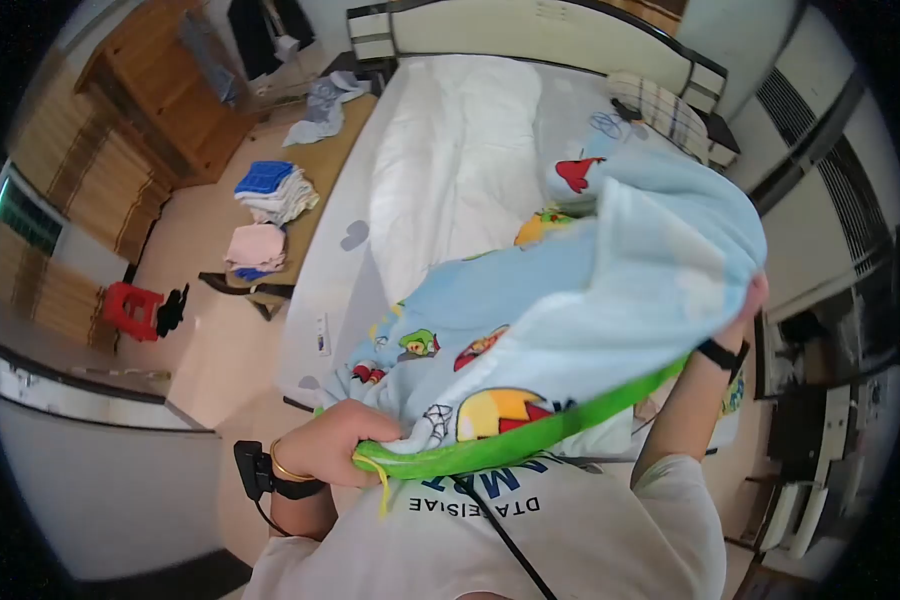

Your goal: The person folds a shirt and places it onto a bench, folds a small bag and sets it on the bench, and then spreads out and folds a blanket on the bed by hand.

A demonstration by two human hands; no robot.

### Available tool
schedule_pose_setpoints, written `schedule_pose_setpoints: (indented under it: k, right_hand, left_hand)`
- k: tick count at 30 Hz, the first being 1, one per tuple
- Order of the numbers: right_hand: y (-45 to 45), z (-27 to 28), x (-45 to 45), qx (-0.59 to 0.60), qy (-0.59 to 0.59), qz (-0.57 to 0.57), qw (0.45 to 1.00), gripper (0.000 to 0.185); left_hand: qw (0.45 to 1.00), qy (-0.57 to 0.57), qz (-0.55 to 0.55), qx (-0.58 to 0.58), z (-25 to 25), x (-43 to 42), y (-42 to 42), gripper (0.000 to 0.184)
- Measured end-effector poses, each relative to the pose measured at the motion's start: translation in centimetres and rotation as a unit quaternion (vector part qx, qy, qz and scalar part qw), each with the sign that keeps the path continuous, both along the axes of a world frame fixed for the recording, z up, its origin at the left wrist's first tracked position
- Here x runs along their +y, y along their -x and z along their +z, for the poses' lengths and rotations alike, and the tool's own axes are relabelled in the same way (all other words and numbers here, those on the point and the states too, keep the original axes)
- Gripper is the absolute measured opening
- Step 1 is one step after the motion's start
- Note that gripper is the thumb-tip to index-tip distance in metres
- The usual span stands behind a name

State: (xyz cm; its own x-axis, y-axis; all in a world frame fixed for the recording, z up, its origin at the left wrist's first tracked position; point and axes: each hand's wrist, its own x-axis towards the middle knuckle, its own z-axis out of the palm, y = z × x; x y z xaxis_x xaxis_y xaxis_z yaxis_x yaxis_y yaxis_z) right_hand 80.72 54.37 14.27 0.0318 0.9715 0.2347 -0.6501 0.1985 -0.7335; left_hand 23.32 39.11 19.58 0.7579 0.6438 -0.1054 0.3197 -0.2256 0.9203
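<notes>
A light blue blanket (540,275) with cartoon figures and a green border stretches between my hands, partly raised over the bed. My left hand (335,440), low in the middle near my shirt, is closed round a green-edged corner where a yellow tie dangles. Up at the right, my right hand (752,300) grips the raised side of the blanket; most of its fingers are hidden behind the cloth. Under and beyond the blanket lies a white quilt (455,150) on the bed's pale grey sheet (335,270).
A plaid pillow (660,110) rests by the headboard (530,35). Left of the bed, a long bench (335,150) bears folded clothes (275,190). A red stool (133,310) stands on the floor farther left. Cabinets (810,430) line the right side.
</notes>
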Motion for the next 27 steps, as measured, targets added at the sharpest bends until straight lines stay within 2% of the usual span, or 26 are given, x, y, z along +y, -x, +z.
schedule_pose_setpoints:
  k: [1,3,5,7,9,10,11,12,13,14,15,16,18,20,22,24,25,26,27]
  right_hand:
    - [-1.7,-0.9,-2.9,-0.009,0.056,-0.124,0.991,0.064]
    - [-3.1,-4.6,-7.5,0.01,0.015,-0.121,0.993,0.052]
    - [-3.8,-10.4,-11.2,0.016,0.113,-0.203,0.972,0.048]
    - [-2.2,-16.4,-14.6,0.004,0.25,-0.28,0.927,0.044]
    - [-2.2,-27.1,-19.1,-0.031,0.482,-0.249,0.84,0.039]
    - [-1.7,-28.3,-20.6,-0.193,0.578,-0.144,0.78,0.039]
    - [-1.6,-29.3,-20.9,-0.352,0.573,-0.13,0.728,0.039]
    - [-1.7,-30.5,-21.3,-0.499,0.565,-0.116,0.646,0.038]
    - [-2.0,-31.8,-20.5,-0.635,0.464,-0.196,0.586,0.037]
    - [-2.1,-32.8,-20.1,-0.745,0.345,-0.267,0.504,0.035]
    - [-0.5,-28.9,-18.2,-0.726,0.263,-0.43,0.468,0.032]
    - [2.1,-21.9,-14.7,-0.681,0.172,-0.58,0.413,0.029]
    - [3.8,-16.2,-9.4,-0.653,0.075,-0.585,0.475,0.022]
    - [5.4,-15.0,-5.0,-0.577,0.161,-0.4,0.694,0.023]
    - [6.9,-16.9,-0.1,-0.638,0.21,-0.23,0.704,0.03]
    - [9.5,-20.0,2.9,-0.775,0.273,-0.182,0.54,0.036]
    - [9.9,-23.0,3.6,-0.791,0.289,-0.16,0.515,0.043]
    - [10.0,-25.2,3.7,-0.869,0.234,-0.078,0.43,0.042]
    - [9.6,-29.1,3.2,-0.863,0.236,-0.095,0.437,0.041]
  left_hand:
    - [1.0,0.008,-0.004,-0.006,0.1,0.5,-0.3,0.033]
    - [1.0,0.011,-0.018,0.001,0.2,1.8,-0.9,0.031]
    - [1.0,0.016,-0.023,0.009,0.3,2.6,-1.5,0.029]
    - [0.999,0.021,-0.023,0.018,0.5,3.1,-1.9,0.026]
    - [0.999,0.021,-0.024,0.021,0.2,3.6,-1.7,0.024]
    - [0.999,0.02,-0.024,0.022,0.0,3.7,-1.8,0.023]
    - [0.999,0.023,-0.025,0.032,0.3,3.4,-1.9,0.022]
    - [0.999,0.024,-0.023,0.042,0.5,3.5,-2.4,0.022]
    - [0.998,0.024,-0.018,0.053,0.6,3.3,-2.7,0.022]
    - [0.998,0.031,-0.012,0.06,0.6,3.1,-2.9,0.022]
    - [0.997,0.037,-0.007,0.069,0.6,2.9,-2.9,0.022]
    - [0.996,0.041,-0.002,0.078,0.6,2.8,-2.9,0.022]
    - [0.996,0.034,0.001,0.078,0.3,2.5,-3.1,0.023]
    - [0.996,0.034,0.026,0.072,0.3,1.6,-3.8,0.028]
    - [0.995,0.009,0.04,0.092,0.1,0.7,-4.0,0.027]
    - [0.991,-0.009,0.058,0.121,0.3,-0.2,-4.1,0.027]
    - [0.988,-0.007,0.104,0.117,0.3,-0.8,-4.3,0.027]
    - [0.982,-0.006,0.15,0.112,0.3,-1.7,-4.5,0.026]
    - [0.975,-0.005,0.196,0.108,0.3,-2.6,-4.6,0.026]
